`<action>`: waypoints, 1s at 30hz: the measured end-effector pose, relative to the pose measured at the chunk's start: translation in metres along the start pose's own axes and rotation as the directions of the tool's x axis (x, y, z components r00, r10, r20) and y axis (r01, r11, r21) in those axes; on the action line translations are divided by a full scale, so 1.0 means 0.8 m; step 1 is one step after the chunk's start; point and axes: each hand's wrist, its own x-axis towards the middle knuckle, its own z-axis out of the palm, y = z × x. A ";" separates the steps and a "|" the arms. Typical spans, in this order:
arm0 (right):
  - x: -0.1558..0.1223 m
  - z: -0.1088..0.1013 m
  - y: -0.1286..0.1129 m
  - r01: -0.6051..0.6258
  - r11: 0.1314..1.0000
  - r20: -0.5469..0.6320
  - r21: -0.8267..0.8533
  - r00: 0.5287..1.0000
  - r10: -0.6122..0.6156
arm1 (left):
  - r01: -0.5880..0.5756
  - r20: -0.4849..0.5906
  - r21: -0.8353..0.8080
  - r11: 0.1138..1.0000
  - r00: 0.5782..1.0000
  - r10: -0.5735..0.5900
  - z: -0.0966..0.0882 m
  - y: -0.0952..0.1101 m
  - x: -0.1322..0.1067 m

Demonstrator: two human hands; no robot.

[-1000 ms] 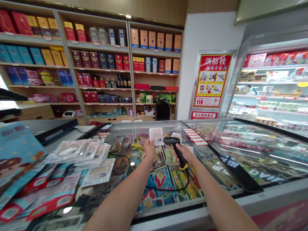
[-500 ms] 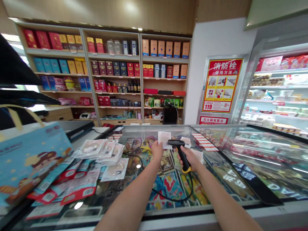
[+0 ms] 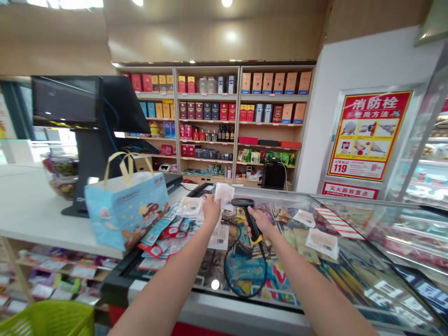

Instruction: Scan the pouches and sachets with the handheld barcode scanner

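Nearest on my feed: corner of a green basket, low left, below the counter edge.

Both forearms reach out over the freezer lid, which is glass with bright wrappers showing underneath. A black cable loops on the glass between the arms.

Right hand: fingers wrapped tight round the handle of the scanner. It is held above the lid, head pointing left toward the other hand.

Left hand: thumb and fingers pinch the lower edge of a pale packet. The packet is upright, clear of the glass, just beside the scanner head and facing it. I can't read the print.

Left of that hand: heap of flat packets, red, blue and clear, spilling across the lid's left end. Two loose packets lie on the glass to the right.

Blue gift bag with yellow handles stands against the heap, on the white counter. Behind it is a dark till screen on a stand.

Far wall: wooden shelves of boxed goods and bottles. Red and yellow poster on the right.
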 end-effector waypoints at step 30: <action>0.046 0.087 0.016 0.006 1.000 0.025 -0.009 1.000 -0.006 | -0.151 -0.101 0.349 0.925 0.975 0.198 -0.087 -0.046 0.031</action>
